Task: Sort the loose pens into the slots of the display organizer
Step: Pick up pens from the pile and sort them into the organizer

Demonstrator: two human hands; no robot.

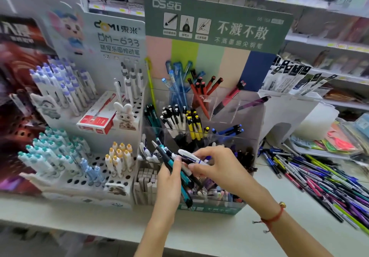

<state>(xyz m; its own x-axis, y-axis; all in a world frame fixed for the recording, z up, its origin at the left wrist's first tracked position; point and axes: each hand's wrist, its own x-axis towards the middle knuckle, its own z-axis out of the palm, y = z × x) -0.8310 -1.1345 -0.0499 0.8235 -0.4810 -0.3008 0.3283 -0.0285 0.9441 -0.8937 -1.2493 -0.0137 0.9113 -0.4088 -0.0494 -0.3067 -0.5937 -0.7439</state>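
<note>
The left hand [169, 184] has its grip curled round a bundle of pens [179, 173]; the right hand [217, 166] pinches a white pen [191, 156] near the display organizer [229, 108].

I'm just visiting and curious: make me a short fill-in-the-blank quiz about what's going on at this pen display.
1. The left hand grips a ______ of pens.
2. The right hand pinches a pen whose barrel is mostly ______.
3. The pile of loose pens lies on the counter to the ______ of the display organizer.
4. The right wrist wears a ______ string bracelet.

Missing words: bundle; white; right; red
</note>
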